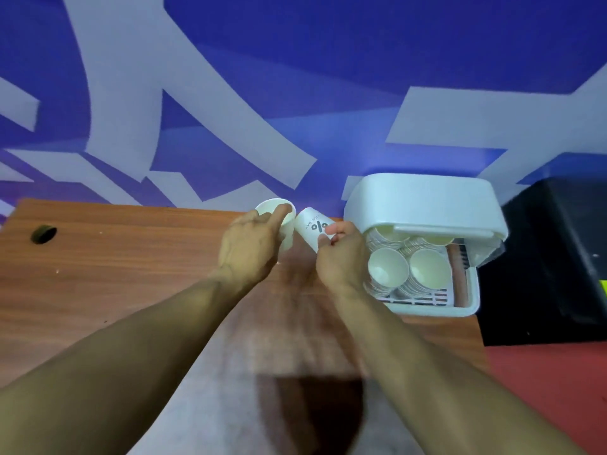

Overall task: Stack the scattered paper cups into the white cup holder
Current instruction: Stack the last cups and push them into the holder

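Note:
My left hand [249, 244] grips an upright white paper cup [279, 218] near the far edge of the wooden table [108, 267], a finger hooked over its rim. My right hand [341, 254] pinches a second white cup [312, 226] with dark print, tilted with its base pointing toward the first cup. The two cups almost touch. Just right of my right hand sits the white cup holder [423, 205], lid raised, with stacks of paper cups [407, 264] lying inside on its slatted tray.
A round cable hole [43, 233] is in the table at the far left. A black box [558, 257] stands right of the holder. A blue and white wall rises behind the table. Red floor shows at the lower right.

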Available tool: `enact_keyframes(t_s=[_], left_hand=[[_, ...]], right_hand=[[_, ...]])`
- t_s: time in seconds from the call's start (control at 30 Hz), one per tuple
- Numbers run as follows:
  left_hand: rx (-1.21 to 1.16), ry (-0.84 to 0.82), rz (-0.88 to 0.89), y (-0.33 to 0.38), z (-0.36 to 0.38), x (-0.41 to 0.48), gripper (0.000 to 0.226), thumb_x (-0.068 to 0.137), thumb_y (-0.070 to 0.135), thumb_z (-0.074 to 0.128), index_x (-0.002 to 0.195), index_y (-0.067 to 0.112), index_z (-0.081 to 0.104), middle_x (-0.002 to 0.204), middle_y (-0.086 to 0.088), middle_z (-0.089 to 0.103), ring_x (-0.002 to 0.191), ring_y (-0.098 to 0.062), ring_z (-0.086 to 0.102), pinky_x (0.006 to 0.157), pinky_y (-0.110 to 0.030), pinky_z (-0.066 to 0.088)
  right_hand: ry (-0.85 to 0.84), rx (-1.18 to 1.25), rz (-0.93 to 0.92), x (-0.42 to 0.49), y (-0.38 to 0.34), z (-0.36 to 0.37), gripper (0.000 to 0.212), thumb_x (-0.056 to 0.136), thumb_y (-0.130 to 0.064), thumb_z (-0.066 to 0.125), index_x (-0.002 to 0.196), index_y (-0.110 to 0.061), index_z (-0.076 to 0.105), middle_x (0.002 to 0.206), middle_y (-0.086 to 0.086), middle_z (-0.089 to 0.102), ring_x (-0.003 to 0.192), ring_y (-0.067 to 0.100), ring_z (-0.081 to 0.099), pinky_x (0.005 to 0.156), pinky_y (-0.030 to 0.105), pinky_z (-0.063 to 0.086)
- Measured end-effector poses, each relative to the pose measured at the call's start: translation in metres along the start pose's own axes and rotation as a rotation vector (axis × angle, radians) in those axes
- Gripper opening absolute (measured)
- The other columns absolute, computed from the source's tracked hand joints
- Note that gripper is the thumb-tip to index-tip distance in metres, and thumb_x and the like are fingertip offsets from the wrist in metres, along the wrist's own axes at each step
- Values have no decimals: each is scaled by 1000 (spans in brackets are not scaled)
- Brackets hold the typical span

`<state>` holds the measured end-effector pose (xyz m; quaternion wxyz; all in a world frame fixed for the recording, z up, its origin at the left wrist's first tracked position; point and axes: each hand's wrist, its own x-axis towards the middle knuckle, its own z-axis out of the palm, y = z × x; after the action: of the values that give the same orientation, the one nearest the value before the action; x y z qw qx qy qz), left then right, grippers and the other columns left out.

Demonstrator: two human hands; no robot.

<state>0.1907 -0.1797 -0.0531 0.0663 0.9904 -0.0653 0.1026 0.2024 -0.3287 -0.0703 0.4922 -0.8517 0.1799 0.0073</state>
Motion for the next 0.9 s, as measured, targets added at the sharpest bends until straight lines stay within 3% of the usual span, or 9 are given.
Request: enact_keyframes(t_s=[0.1, 0.2, 0.33, 0.5, 0.67, 0.8, 0.9], left_hand=[[74, 96, 59, 16, -23, -10, 17, 89, 25, 64, 105, 20, 66, 74, -6, 66, 74, -29, 52, 63, -37, 39], [79, 178, 121, 44, -38, -17, 15, 90, 30, 63, 99, 20, 70, 81, -6, 69, 84, -28, 56, 72, -38, 37], [-31, 209, 194, 89, -47, -23, 13, 91, 28, 58, 93, 19, 68, 76, -4, 68, 77, -29, 59, 78, -37, 37], [-65, 191, 254, 142, -49, -25, 12, 92, 27, 53, 84, 21, 59, 69, 0, 63, 67, -29, 55, 71, -35, 38], [-61, 171, 278, 182, -44, -20, 11, 90, 27, 50, 81, 23, 53, 65, 1, 60, 63, -28, 55, 71, -35, 37], [-75, 180, 274, 197, -38, -17, 9, 90, 27, 53, 83, 23, 55, 63, 0, 60, 63, -29, 56, 68, -36, 39], [-60, 187, 267, 197, -32, -15, 7, 90, 28, 55, 87, 23, 57, 65, 0, 61, 64, -29, 56, 65, -35, 36]], right_hand=[[78, -33, -180, -22, -8, -30, 22, 86, -10, 61, 103, -22, 53, 89, -2, 63, 86, 24, 60, 76, 32, 45], [139, -18, -282, -39, -7, -63, 40, 85, -6, 59, 119, -21, 44, 89, -7, 56, 85, 26, 60, 76, 36, 45], [193, -52, -360, -46, 8, -107, 57, 86, -10, 58, 138, -20, 36, 105, 1, 65, 92, 30, 62, 80, 39, 45], [282, -147, -456, -44, 30, -159, 44, 86, -6, 56, 128, -17, 51, 103, 5, 69, 95, 30, 59, 82, 40, 46], [314, -305, -555, -29, 57, -201, 46, 85, -8, 55, 128, -24, 54, 107, 1, 68, 95, 24, 61, 78, 37, 49], [318, -438, -606, -14, 69, -218, 42, 85, -5, 57, 123, -22, 59, 94, 9, 68, 92, 33, 59, 73, 41, 50], [267, -507, -698, -6, 72, -216, 45, 73, 5, 63, 113, -15, 66, 78, 8, 68, 77, 33, 59, 67, 38, 49]])
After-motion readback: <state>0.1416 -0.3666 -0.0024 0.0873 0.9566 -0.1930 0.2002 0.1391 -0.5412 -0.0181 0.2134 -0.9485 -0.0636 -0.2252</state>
